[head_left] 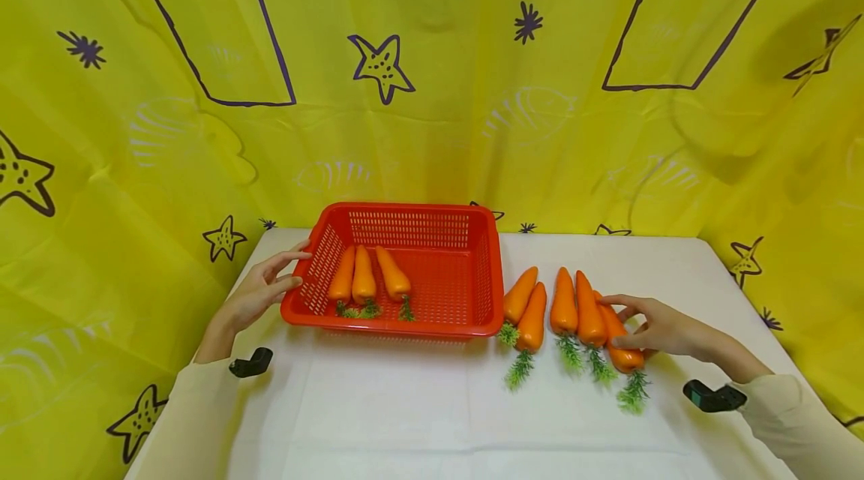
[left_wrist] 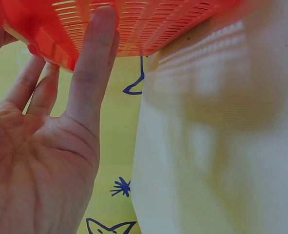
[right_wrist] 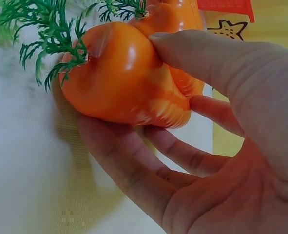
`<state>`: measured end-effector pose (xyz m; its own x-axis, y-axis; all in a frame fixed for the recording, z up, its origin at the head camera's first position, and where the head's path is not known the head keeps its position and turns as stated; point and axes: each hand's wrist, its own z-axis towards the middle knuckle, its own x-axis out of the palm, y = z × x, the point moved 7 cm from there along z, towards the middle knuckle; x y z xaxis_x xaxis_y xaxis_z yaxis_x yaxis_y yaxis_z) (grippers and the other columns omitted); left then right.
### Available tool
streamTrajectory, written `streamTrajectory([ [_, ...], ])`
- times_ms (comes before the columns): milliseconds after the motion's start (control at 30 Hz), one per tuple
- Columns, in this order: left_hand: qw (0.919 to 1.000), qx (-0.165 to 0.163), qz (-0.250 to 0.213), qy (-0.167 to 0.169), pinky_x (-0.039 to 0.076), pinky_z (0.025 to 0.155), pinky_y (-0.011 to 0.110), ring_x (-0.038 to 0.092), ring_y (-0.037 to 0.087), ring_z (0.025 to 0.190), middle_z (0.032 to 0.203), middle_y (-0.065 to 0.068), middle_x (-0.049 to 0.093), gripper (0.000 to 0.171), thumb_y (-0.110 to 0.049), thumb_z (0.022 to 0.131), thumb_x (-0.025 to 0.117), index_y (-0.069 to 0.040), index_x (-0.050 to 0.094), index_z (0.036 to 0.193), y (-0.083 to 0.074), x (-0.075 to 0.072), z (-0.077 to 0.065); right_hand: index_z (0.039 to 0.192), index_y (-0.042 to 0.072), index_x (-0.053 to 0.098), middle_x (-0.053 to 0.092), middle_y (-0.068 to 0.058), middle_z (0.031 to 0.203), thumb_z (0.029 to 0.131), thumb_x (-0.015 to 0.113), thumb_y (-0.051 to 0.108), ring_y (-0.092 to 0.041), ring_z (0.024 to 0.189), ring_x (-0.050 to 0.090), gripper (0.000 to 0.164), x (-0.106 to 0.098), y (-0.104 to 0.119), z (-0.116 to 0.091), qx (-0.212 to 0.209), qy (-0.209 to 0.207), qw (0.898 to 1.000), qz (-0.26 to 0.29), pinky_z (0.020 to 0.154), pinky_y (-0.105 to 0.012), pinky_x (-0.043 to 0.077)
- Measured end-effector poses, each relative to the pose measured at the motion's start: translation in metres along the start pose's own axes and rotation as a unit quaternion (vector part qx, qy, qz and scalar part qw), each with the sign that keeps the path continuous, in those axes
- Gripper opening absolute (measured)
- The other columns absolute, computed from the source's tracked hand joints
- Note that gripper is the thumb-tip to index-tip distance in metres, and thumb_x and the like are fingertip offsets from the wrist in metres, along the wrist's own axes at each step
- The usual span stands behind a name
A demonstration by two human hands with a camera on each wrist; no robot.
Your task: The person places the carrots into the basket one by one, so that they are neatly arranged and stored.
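My right hand (head_left: 648, 326) grips the rightmost carrot (head_left: 619, 337), thumb over its top and fingers curled under its side. In the right wrist view this carrot (right_wrist: 119, 73) shows its thick end with green leafy tops, close against a neighbouring carrot. At the left side of the red plastic basket (head_left: 482, 328), my left hand (head_left: 259, 292) touches the rim with fingers spread and mostly straight. One finger (left_wrist: 90, 68) lies against the slotted wall in the left wrist view. Three carrots (head_left: 364, 277) lie side by side in the basket's left half, tips pointing away from me.
Several more carrots lie right of the basket: a pair (head_left: 532, 319) close by its wall, and two others (head_left: 563, 304) beside the gripped one. All rest on a white-covered table (head_left: 405, 412). A yellow patterned curtain (head_left: 432, 127) stands behind the table and along both sides.
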<state>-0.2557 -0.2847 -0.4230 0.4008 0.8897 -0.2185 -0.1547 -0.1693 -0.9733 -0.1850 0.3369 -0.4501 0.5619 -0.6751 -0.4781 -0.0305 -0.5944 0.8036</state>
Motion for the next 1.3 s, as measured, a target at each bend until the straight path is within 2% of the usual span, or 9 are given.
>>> streamTrajectory([
  [233,1.0000,0.007,-0.001,0.000,0.055,0.093,0.027,0.016,0.048,0.150,0.171,0.013,0.014,0.043,-0.003,0.105,0.055,0.009,0.043,0.145,-0.002,0.001,-0.001,0.154,-0.008,0.032,0.051,-0.034,0.126,0.092,0.076,0.009,-0.029,0.086,0.066,0.078,-0.002,0.001,-0.001,-0.002,-0.002,1.000,0.005,0.068,-0.036,0.061],
  [333,1.0000,0.008,-0.004,-0.001,0.055,0.093,0.027,0.025,0.037,0.150,0.171,0.013,0.014,0.043,-0.003,0.105,0.055,0.008,0.043,0.144,-0.001,0.000,-0.001,0.153,-0.008,0.033,0.051,-0.036,0.126,0.092,0.076,0.009,-0.028,0.081,0.067,0.077,-0.002,0.000,-0.002,-0.005,0.002,1.000,0.011,0.066,-0.036,0.061],
  [467,0.9999,0.009,-0.007,0.002,0.056,0.092,0.028,0.036,0.016,0.143,0.172,0.013,0.013,0.044,-0.003,0.104,0.056,0.009,0.043,0.145,0.000,0.000,-0.001,0.154,-0.008,0.031,0.047,-0.039,0.129,0.093,0.075,0.010,-0.029,0.080,0.069,0.077,-0.006,0.000,-0.006,-0.001,0.009,1.000,0.014,0.067,-0.037,0.061],
  [600,0.9999,0.008,-0.009,0.003,0.056,0.092,0.028,0.039,0.008,0.139,0.172,0.012,0.014,0.044,-0.004,0.104,0.056,0.008,0.043,0.145,-0.001,0.000,0.000,0.156,-0.007,0.028,0.045,-0.040,0.132,0.094,0.075,0.011,-0.031,0.086,0.069,0.079,-0.013,0.003,-0.013,0.001,0.007,1.000,0.006,0.070,-0.038,0.061],
  [767,0.9999,0.010,-0.013,0.001,0.056,0.092,0.029,0.042,0.006,0.137,0.171,0.014,0.015,0.044,-0.002,0.104,0.057,0.009,0.044,0.144,-0.003,0.000,0.000,0.157,-0.005,0.027,0.043,-0.041,0.135,0.095,0.074,0.012,-0.033,0.094,0.068,0.080,-0.025,0.012,-0.020,-0.006,-0.001,1.000,-0.005,0.072,-0.038,0.062],
  [867,0.9998,0.019,0.004,-0.004,0.057,0.090,0.029,0.052,0.007,0.131,0.169,0.018,0.018,0.043,-0.001,0.103,0.057,0.010,0.046,0.143,-0.006,-0.001,0.001,0.157,-0.004,0.027,0.042,-0.041,0.136,0.095,0.074,0.013,-0.031,0.094,0.069,0.080,-0.033,0.017,-0.022,-0.007,-0.011,1.000,-0.017,0.073,-0.038,0.061],
  [1033,0.9989,0.026,0.035,-0.019,0.059,0.085,0.027,0.069,0.014,0.110,0.166,0.022,0.026,0.042,0.000,0.101,0.059,0.012,0.049,0.140,-0.013,-0.002,0.004,0.157,-0.004,0.027,0.040,-0.042,0.139,0.095,0.074,0.014,-0.026,0.093,0.071,0.079,-0.044,0.028,-0.023,-0.015,-0.027,0.999,-0.031,0.073,-0.037,0.062],
  [1133,0.9983,0.021,0.047,-0.028,0.059,0.083,0.026,0.071,0.017,0.102,0.165,0.023,0.028,0.041,0.004,0.099,0.060,0.014,0.051,0.138,-0.015,-0.002,0.005,0.157,-0.002,0.028,0.038,-0.043,0.141,0.096,0.073,0.014,-0.024,0.093,0.072,0.078,-0.050,0.036,-0.022,-0.029,-0.034,0.998,-0.035,0.073,-0.038,0.062],
  [1300,0.9972,0.021,0.059,-0.040,0.058,0.084,0.025,0.072,0.018,0.100,0.163,0.025,0.031,0.039,0.006,0.098,0.060,0.014,0.053,0.136,-0.015,-0.002,0.005,0.158,0.002,0.030,0.040,-0.041,0.142,0.096,0.073,0.014,-0.021,0.092,0.073,0.077,-0.059,0.050,-0.020,-0.047,-0.051,0.996,-0.049,0.073,-0.037,0.061],
])
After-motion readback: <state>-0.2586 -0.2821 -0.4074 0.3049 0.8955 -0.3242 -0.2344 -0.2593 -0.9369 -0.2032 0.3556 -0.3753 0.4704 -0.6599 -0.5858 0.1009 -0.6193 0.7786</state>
